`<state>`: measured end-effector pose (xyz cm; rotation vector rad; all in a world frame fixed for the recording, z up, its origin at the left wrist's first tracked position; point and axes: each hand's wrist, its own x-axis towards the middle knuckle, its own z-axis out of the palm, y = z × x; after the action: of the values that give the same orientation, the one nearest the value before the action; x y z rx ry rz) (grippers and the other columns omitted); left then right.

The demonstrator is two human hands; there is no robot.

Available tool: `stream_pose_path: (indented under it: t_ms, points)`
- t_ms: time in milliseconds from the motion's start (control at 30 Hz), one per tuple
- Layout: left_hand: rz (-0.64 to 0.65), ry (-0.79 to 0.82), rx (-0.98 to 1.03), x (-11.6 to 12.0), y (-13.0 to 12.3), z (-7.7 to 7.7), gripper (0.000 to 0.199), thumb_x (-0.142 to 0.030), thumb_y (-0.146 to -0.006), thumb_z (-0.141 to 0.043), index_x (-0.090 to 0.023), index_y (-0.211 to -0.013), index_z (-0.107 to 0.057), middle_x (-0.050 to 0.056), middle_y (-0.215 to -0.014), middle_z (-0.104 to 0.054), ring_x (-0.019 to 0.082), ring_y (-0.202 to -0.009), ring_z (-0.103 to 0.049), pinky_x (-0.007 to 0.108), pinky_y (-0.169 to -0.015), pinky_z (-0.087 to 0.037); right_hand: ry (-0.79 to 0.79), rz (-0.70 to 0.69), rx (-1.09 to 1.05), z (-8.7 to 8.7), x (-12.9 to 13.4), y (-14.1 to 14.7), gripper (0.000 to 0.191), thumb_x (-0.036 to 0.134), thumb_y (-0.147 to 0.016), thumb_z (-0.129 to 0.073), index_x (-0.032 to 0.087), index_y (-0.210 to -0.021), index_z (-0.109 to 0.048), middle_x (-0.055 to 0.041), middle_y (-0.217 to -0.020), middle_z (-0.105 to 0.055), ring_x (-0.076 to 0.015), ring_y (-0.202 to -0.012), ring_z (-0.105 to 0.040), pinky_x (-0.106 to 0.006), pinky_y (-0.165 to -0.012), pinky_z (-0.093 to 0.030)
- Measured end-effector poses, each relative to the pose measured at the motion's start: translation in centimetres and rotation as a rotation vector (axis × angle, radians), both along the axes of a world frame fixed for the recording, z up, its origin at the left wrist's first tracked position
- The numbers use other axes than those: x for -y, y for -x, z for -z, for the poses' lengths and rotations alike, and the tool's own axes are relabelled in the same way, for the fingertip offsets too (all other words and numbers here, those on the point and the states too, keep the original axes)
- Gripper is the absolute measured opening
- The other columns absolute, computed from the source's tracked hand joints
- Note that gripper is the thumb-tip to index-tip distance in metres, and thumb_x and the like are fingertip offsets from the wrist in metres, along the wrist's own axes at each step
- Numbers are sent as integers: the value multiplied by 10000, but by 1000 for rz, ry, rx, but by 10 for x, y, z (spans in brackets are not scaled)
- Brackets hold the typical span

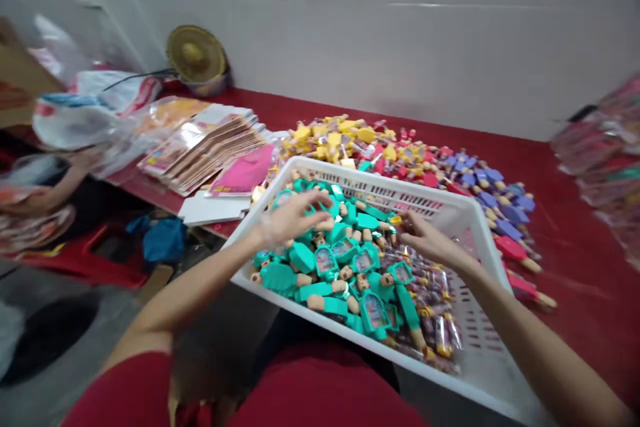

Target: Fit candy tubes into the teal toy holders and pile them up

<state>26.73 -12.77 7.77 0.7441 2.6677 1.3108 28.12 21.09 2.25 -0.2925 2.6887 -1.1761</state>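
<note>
A white plastic basket (pixel 480 227) rests at the table's near edge, full of green popsicle-shaped pieces (pixel 345 250) on the left and small clear-wrapped pieces with yellow ends (pixel 440 310) on the right. My left hand (pixel 300 217) hovers over the green pieces, fingers apart, with nothing visible gripped. Above the middle of the basket is my right hand (pixel 423 237), its fingers curled around a small yellow-ended piece (pixel 395 221).
Behind the basket lie piles of yellow (pixel 333 140), red and purple pieces (pixel 515 213) on the red table (pixel 585 280). Stacked printed cards (pixel 215 150) and plastic bags are at left, with another person's arm (pixel 65 180). Wrapped packs (pixel 605 153) hang at right.
</note>
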Motion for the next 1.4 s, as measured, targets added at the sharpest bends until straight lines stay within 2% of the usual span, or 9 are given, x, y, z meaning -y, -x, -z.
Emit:
stream_pose_path:
  t_ms: [100, 233, 367, 500, 567, 867, 1167, 1300, 1400]
  points:
    - [174, 318, 184, -91, 19, 32, 345, -346, -485, -844, -188, -633, -575, 90, -719, -639, 369, -970, -592, 489, -899, -420, 2, 35, -37, 5, -2, -6, 133, 251, -761, -473, 203, -881, -443, 14, -745, -545, -148, -675, -488, -243, -588, -363]
    - [292, 402, 169, -134, 25, 76, 420, -266, -366, -876, -191, -518, -492, 161, -721, -619, 486, -1124, -469, 587, -963, -316, -54, 104, -19, 13, -10, -10, 91, 220, -771, -454, 214, -843, -398, 24, -705, -515, -152, -646, -482, -242, -574, -329]
    - [456, 357, 173, -130, 48, 52, 429, -288, -414, -833, -174, -783, -648, 131, -918, -642, 387, -1019, -548, 493, -919, -406, -80, 137, -73, 9, -5, -3, 120, 192, -777, -452, 223, -869, -382, 30, -688, -524, -155, -624, -492, -238, -561, -297]
    - [571, -16, 267, -127, 70, -2, 543, -277, -694, -616, -241, -1233, -555, 63, -1203, -560, 245, -1033, -555, 339, -850, -470, -122, 221, -186, 4, 2, -2, 171, 219, -770, -514, 227, -875, -379, 28, -697, -545, -163, -627, -519, -239, -566, -288]
    - [581, -119, 363, -128, 71, -13, 525, -275, -750, -582, -247, -1271, -515, 52, -1152, -577, 206, -973, -572, 309, -809, -485, -182, 259, -244, 5, 2, -5, 110, 244, -807, -508, 220, -864, -417, 13, -705, -568, -169, -646, -538, -244, -579, -292]
    - [536, 89, 554, -127, 62, 35, 451, -538, -823, -559, -189, -1104, -613, -1, -737, -613, 106, -529, -506, 192, -458, -387, -701, 52, -603, 16, 10, -14, 141, 95, -780, -491, 152, -803, -618, -58, -650, -606, -184, -647, -506, -313, -626, -269]
    - [605, 143, 918, -133, 58, 37, 519, -623, -799, -541, -190, -1079, -604, -50, -569, -522, 77, -351, -415, 186, -343, -293, -784, -32, -531, 14, 19, -32, 226, 89, -844, -431, 138, -760, -635, -88, -608, -608, -193, -612, -529, -323, -597, -260]
    - [734, 142, 647, -137, 57, 37, 442, -562, -848, -513, -174, -996, -665, -17, -609, -589, 96, -426, -477, 203, -437, -362, -735, 16, -208, 14, 23, -35, 146, 156, -774, -532, 146, -836, -665, -99, -686, -667, -202, -627, -578, -295, -580, -296]
    - [822, 227, 271, -138, 56, 41, 387, -510, -844, -555, -199, -1040, -679, 44, -799, -674, 173, -649, -607, 233, -574, -414, -509, -9, 133, 14, 21, -31, 88, 241, -689, -630, 187, -751, -662, -43, -655, -658, -180, -581, -569, -253, -523, -301]
